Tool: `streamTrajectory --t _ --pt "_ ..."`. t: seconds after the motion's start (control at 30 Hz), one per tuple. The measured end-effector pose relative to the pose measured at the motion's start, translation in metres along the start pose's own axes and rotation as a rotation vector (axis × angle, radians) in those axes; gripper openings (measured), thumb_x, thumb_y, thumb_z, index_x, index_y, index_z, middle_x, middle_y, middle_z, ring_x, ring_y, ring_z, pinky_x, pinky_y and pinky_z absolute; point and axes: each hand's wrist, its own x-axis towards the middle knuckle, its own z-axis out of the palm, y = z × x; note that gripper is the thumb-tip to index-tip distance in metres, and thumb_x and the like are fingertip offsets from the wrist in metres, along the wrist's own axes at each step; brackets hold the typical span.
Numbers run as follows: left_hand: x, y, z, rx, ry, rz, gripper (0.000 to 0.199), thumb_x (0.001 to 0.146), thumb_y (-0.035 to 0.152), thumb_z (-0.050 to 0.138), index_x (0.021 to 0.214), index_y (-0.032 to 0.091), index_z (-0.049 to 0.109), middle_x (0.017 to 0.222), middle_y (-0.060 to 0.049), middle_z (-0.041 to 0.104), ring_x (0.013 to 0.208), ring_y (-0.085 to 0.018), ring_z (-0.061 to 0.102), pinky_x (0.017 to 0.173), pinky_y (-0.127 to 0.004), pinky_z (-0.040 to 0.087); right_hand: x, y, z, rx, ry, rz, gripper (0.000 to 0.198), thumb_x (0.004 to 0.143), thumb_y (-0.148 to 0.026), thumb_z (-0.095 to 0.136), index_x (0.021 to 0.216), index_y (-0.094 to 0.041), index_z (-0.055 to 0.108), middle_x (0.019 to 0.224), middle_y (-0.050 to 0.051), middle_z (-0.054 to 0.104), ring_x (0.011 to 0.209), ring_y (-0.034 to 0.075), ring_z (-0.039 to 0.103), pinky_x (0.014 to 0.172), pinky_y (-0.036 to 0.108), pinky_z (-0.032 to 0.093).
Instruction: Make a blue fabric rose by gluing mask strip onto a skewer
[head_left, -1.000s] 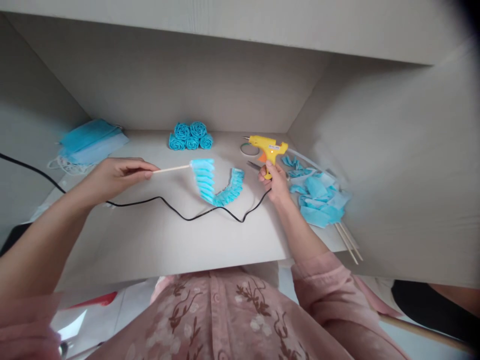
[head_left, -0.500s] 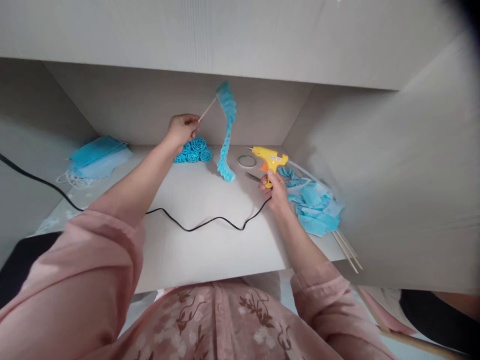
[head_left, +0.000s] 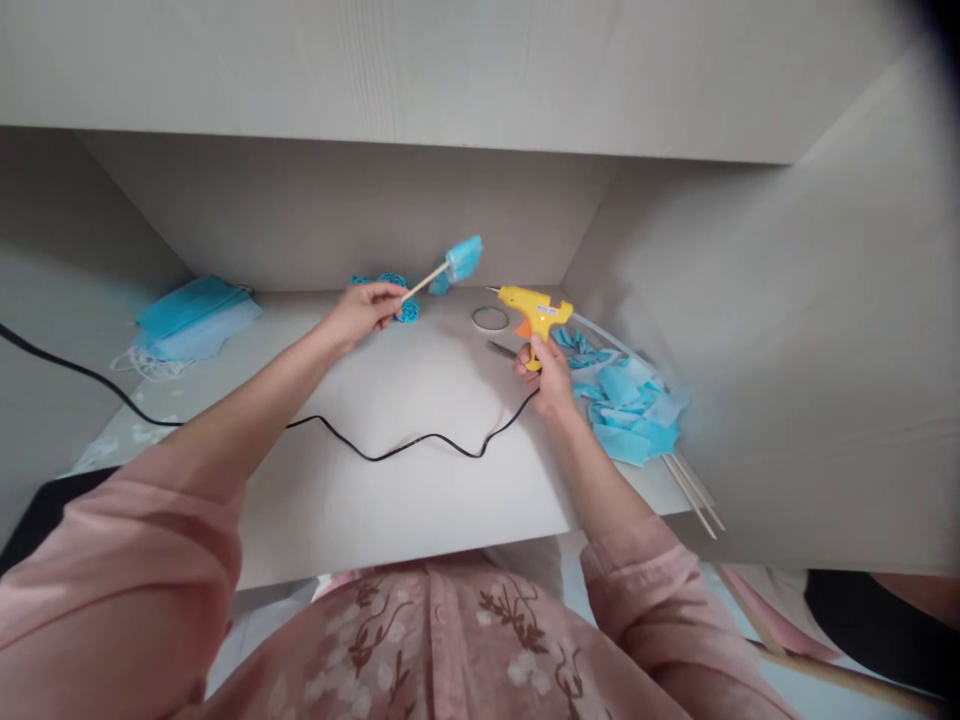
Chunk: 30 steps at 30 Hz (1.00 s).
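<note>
The blue pleated fabric strip (head_left: pixel 464 258) is lower than before, up and right of the left hand (head_left: pixel 369 308), whose fingers pinch its thin pale wooden stick (head_left: pixel 425 282); the right hand (head_left: pixel 551 380) wraps a yellow plastic glue gun (head_left: pixel 534 303) by its handle.

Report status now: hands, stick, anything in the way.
Left hand gripping pale stick, blue strip at its tip. Right hand holding yellow glue gun. Black cord across tabletop, possible snag.
</note>
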Motion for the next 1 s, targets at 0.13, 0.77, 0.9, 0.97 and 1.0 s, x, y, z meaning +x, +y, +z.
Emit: streamTrajectory --t 0.13,0.77,0.9,0.97,1.0 --pt "-0.039 -0.028 -0.015 0.124 -0.128 -0.044 0.033 0.079 0.038 0.070 0.103 0.016 0.075 0.074 -0.001 0.063 0.057 -0.010 0.047 0.054 -0.023 0.036 0.000 0.001 0.001 0.009 -0.006 0.003 0.050 0.067 -0.061 0.086 0.078 -0.023 0.055 0.057 -0.008 0.053 0.047 0.007 0.049 0.046 0.022 0.040" --pt "-0.082 -0.086 -0.089 0.524 -0.259 -0.061 0.056 0.078 0.070 0.058 0.096 0.021 0.076 0.100 -0.007 0.076 0.097 -0.026 0.066 0.090 -0.032 0.050 -0.007 0.003 0.004 -0.088 -0.057 0.076 0.051 0.062 -0.061 0.088 0.078 -0.022 0.060 0.056 -0.006 0.054 0.048 0.008 0.046 0.046 0.023 0.034" --pt "-0.088 -0.094 -0.079 0.451 -0.164 -0.031 0.047 0.081 0.063 0.061 0.094 0.020 0.075 0.100 -0.007 0.076 0.093 -0.023 0.066 0.083 -0.028 0.050 -0.010 0.004 0.007 -0.134 -0.090 0.106 0.051 0.061 -0.062 0.088 0.078 -0.022 0.060 0.055 -0.006 0.054 0.048 0.008 0.045 0.045 0.023 0.034" --pt "-0.089 -0.095 -0.077 0.449 -0.089 -0.014 0.042 0.082 0.058 0.060 0.092 0.021 0.074 0.094 -0.005 0.075 0.087 -0.021 0.065 0.077 -0.026 0.048 -0.011 0.004 0.008 -0.151 -0.098 0.112 0.050 0.062 -0.062 0.087 0.078 -0.023 0.060 0.055 -0.006 0.053 0.047 0.009 0.045 0.045 0.024 0.034" --pt "-0.090 -0.096 -0.077 0.460 -0.049 -0.006 0.040 0.082 0.056 0.059 0.091 0.021 0.074 0.088 -0.004 0.074 0.082 -0.020 0.064 0.073 -0.025 0.047 -0.012 0.005 0.009 -0.163 -0.102 0.112 0.050 0.063 -0.062 0.086 0.078 -0.023 0.060 0.055 -0.006 0.052 0.047 0.009 0.045 0.045 0.024 0.035"
